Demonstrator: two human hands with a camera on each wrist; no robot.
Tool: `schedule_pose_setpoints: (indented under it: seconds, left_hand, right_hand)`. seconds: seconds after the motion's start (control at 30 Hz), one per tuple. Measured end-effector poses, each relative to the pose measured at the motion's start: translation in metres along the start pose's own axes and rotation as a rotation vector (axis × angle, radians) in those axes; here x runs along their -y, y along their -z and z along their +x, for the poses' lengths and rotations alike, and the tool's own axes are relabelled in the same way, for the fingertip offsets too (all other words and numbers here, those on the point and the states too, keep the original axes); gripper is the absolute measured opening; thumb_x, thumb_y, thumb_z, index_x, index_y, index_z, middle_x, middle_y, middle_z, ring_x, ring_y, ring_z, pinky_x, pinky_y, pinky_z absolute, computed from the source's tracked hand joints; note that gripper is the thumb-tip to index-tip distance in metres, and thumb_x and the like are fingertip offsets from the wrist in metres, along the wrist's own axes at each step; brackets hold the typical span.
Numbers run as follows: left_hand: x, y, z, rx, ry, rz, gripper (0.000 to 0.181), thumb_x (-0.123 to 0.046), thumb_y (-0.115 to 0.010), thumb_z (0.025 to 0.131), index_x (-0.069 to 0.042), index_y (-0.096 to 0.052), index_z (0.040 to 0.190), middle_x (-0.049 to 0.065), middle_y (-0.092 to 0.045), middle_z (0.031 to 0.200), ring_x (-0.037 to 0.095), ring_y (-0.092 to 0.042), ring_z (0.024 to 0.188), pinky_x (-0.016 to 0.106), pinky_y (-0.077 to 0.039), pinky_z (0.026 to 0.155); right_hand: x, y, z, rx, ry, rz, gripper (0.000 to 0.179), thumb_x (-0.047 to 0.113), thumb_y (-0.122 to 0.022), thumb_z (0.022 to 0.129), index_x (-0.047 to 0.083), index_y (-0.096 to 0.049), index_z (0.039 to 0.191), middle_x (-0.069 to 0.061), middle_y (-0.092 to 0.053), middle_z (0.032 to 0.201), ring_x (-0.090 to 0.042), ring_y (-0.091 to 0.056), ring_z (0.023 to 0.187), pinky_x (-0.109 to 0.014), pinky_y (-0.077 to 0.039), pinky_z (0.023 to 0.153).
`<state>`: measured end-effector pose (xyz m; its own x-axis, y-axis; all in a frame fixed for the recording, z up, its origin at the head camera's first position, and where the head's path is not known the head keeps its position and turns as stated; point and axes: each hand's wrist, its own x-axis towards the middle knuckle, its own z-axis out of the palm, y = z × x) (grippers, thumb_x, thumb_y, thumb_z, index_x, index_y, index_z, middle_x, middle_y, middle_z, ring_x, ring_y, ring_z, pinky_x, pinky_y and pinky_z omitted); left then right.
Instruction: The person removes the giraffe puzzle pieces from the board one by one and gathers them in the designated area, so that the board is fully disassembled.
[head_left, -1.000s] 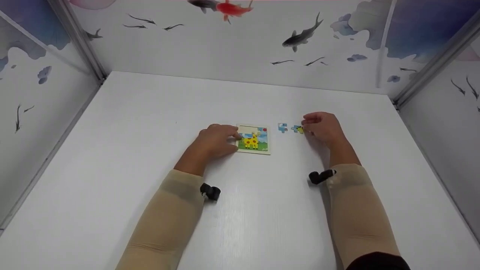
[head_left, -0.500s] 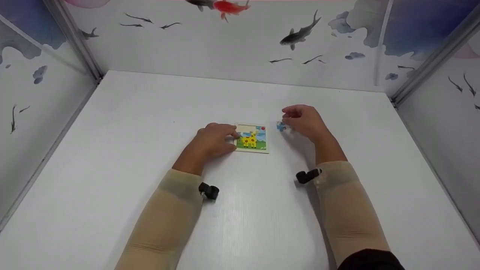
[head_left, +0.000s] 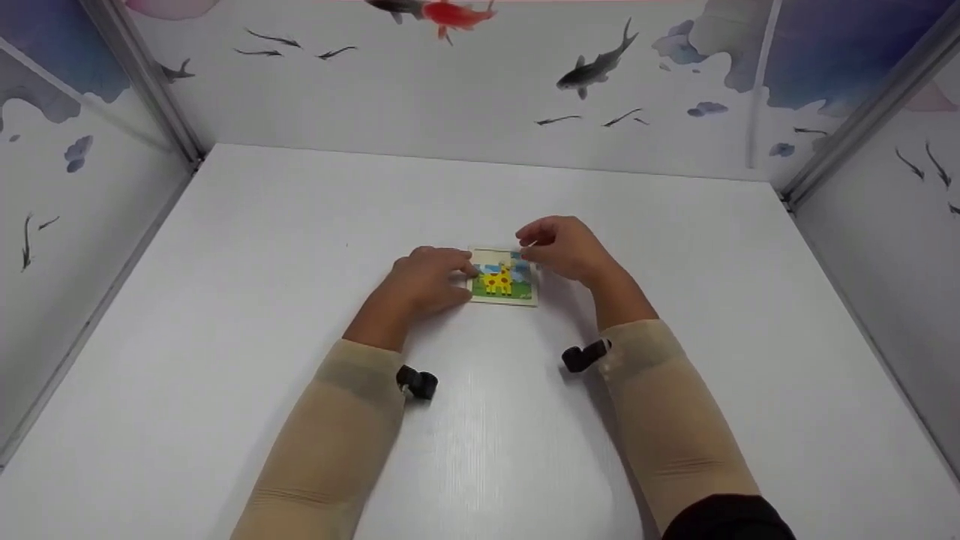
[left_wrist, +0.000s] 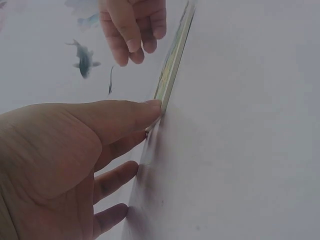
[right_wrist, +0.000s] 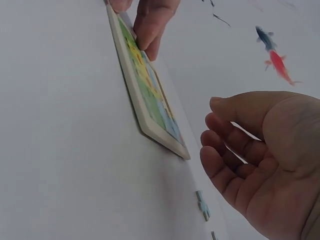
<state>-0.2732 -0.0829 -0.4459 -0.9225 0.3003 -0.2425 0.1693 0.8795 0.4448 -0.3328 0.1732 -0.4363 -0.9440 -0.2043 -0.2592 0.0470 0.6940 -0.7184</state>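
A small wooden jigsaw board [head_left: 503,302] with a yellow giraffe picture lies flat on the white table. My left hand [head_left: 429,283] grips its left edge, thumb at the near corner and a finger bent onto the picture. A bare pale strip shows along the top of the picture. Over the board's upper right corner hovers my right hand [head_left: 566,246], fingers loosely curled; the right wrist view shows nothing between them. In that view a blue jigsaw piece [right_wrist: 202,205] lies on the table beyond the board, with part of another piece [right_wrist: 214,235] at the frame's bottom edge.
The white table [head_left: 480,420] stretches around the board on all sides. White panels [head_left: 480,97] printed with fish stand along its back and both sides. A small black camera sits on each wrist.
My right hand has moved left, from beside the loose pieces to above the board's right corner. My left hand stays on the board's left edge.
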Motion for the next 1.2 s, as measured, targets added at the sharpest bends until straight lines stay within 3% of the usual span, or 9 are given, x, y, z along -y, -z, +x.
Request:
schedule_pose_setpoints:
  seconds: [0.3, 0.9, 1.2]
  left_hand:
    - [-0.001, -0.001, 0.0, -0.014, 0.005, -0.002, 0.041, -0.033, -0.068, 0.101, -0.033, -0.069, 0.142, -0.013, -0.048, 0.168, 0.026, -0.034, 0.162, 0.06, -0.026, 0.132]
    - [-0.001, -0.001, 0.001, -0.02, 0.015, -0.017, 0.04, -0.033, -0.07, 0.1, -0.033, -0.07, 0.14, -0.013, -0.049, 0.167, 0.025, -0.034, 0.162, 0.058, -0.027, 0.132]
    - [0.0, 0.0, 0.001, -0.011, -0.013, 0.0, 0.041, -0.033, -0.069, 0.101, -0.033, -0.069, 0.142, -0.012, -0.048, 0.168, 0.027, -0.035, 0.161, 0.059, -0.028, 0.131]
  right_hand:
    - [-0.001, -0.01, 0.001, 0.049, -0.062, -0.104, 0.028, 0.027, -0.077, 0.099, 0.028, -0.077, 0.126, -0.001, -0.069, 0.127, -0.024, -0.062, 0.118, -0.04, -0.056, 0.103]
    - [-0.006, -0.013, 0.004, 0.106, 0.05, -0.193, 0.024, 0.02, -0.077, 0.099, 0.022, -0.08, 0.122, 0.001, -0.059, 0.138, -0.024, -0.057, 0.125, -0.046, -0.049, 0.117]
    - [-0.007, -0.015, 0.006, 0.09, 0.062, -0.179, 0.022, 0.018, -0.079, 0.096, 0.022, -0.081, 0.118, 0.001, -0.058, 0.135, -0.024, -0.057, 0.121, -0.044, -0.051, 0.113]
